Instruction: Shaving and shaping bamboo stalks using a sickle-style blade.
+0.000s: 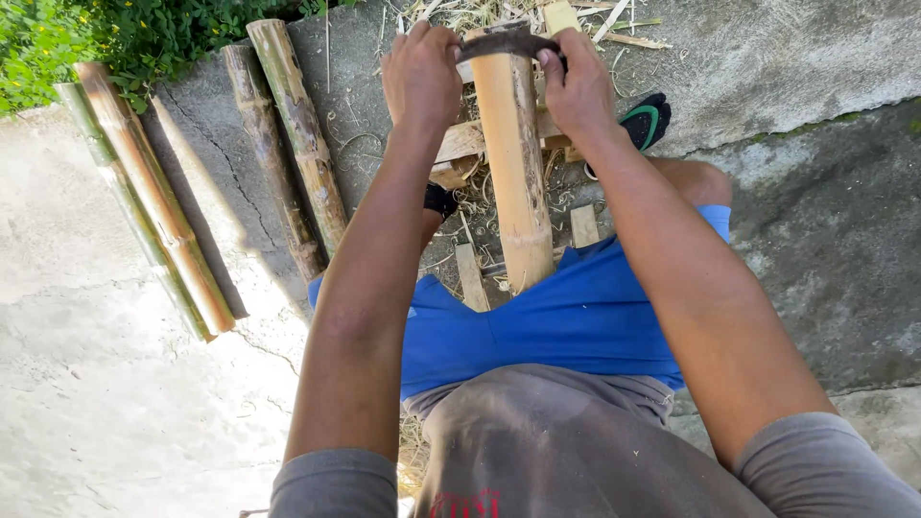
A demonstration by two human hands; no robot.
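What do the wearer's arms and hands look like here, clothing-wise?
Both arms are bare from the hands up to short grey sleeves near the shoulders. The left hand and right hand wear no gloves, rings or watch that show. The fingers are bare too. No markings visible on the sleeves.

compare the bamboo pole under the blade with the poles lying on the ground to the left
The bamboo pole under the curved blade is pale yellow and scraped clean; the poles on the ground are mottled brown and green, with their skin on. The first rests raised on a wooden stand, running toward the person's lap; the others lie flat on concrete. Both hands, left hand and right hand, work over the first; the others lie untouched. All are straight cut lengths.
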